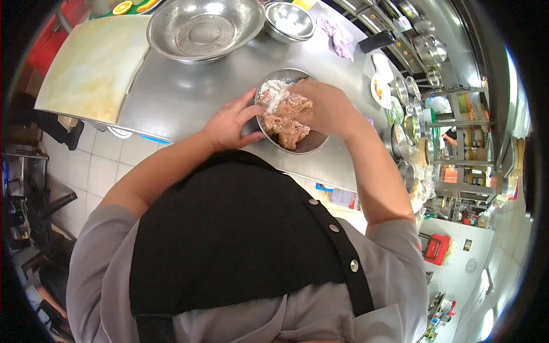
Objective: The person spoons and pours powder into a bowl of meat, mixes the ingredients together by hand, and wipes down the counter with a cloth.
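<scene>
A round metal bowl (318, 141) stands near the front edge of the steel worktop. Inside it lies raw, minced-looking meat (286, 127), with a heap of white powder (273, 94) on its upper left. My left hand (235, 119) grips the bowl's left side, fingers and thumb against the wall. From the right, my right hand (323, 106) reaches over the rim into the bowl and touches the meat. Its fingers are blurred and partly sunk out of sight, so their closure does not show.
Behind the bowl sit a large perforated metal colander (206, 28) and stacked small metal bowls (290, 23). A pale cutting board (91, 68) covers the worktop's left end. On the right are a purple cloth (338, 37), a black bottle-like object (376, 42), a plate of food (380, 90) and several ingredient containers.
</scene>
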{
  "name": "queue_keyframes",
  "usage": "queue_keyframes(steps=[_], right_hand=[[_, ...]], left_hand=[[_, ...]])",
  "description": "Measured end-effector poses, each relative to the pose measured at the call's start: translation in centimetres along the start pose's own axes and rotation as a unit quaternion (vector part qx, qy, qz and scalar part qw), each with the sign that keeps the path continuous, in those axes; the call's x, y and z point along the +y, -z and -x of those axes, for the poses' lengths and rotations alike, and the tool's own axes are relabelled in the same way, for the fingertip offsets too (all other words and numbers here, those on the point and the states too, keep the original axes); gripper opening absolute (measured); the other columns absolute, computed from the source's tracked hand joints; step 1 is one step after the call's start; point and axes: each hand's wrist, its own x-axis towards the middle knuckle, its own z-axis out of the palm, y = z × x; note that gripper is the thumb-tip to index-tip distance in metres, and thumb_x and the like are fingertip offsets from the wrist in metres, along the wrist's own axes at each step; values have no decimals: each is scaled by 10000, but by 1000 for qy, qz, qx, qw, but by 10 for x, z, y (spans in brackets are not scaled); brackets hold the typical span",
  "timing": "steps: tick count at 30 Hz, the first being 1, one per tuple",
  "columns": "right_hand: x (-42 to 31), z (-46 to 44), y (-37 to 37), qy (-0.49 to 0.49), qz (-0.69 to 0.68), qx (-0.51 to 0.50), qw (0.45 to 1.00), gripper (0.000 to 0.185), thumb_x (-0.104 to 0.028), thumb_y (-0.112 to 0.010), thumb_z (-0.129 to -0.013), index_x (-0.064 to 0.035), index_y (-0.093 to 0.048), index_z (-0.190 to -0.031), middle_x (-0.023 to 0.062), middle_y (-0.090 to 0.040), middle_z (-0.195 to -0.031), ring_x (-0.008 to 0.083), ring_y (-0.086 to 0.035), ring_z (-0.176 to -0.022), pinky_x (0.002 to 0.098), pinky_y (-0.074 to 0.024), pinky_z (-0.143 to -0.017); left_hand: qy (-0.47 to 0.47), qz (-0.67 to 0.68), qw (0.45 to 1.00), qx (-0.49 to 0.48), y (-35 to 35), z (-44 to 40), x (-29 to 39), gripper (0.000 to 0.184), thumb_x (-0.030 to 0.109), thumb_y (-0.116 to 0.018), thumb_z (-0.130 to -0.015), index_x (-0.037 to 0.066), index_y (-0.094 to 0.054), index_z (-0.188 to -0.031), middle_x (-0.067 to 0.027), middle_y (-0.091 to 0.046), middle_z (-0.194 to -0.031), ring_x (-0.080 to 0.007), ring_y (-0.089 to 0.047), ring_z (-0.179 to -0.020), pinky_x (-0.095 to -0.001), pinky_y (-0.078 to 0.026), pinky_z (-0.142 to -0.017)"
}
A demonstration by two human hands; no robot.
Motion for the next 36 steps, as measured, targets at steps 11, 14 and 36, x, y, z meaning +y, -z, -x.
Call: queue_keyframes(steps=[11,14,36], right_hand=[[-23,-61,-47,-46,68,-104,991,752,-325,-802,-764,-33,-501,-1389,248,-573,-1322,409,-597,-1220,476,-497,-1006],[-21,-64,-66,-49,88,-62,993,632,-284,-793,-777,-35,-541,-1300,237,-620,-1244,396,-632,-1161,483,-523,-940],[47,11,12,-80,-56,80,992,657,-108,-814,-693,-101,-614,-1320,180,-658,-1225,362,-634,-1141,416,-517,-980]], left_hand=[[-25,3,999,44,-6,1,-10,620,255,-877,-749,153,-572,-1279,-269,-324,-1600,-483,-516,-1309,-499,-465,-1078],[-9,9,999,39,-2,0,-5,626,253,-877,-750,150,-566,-1283,-268,-327,-1598,-480,-500,-1331,-493,-460,-1089],[-14,5,1000,25,-4,0,-8,542,354,-829,-821,147,-558,-1243,-290,-351,-1567,-489,-521,-1290,-510,-459,-1077]])
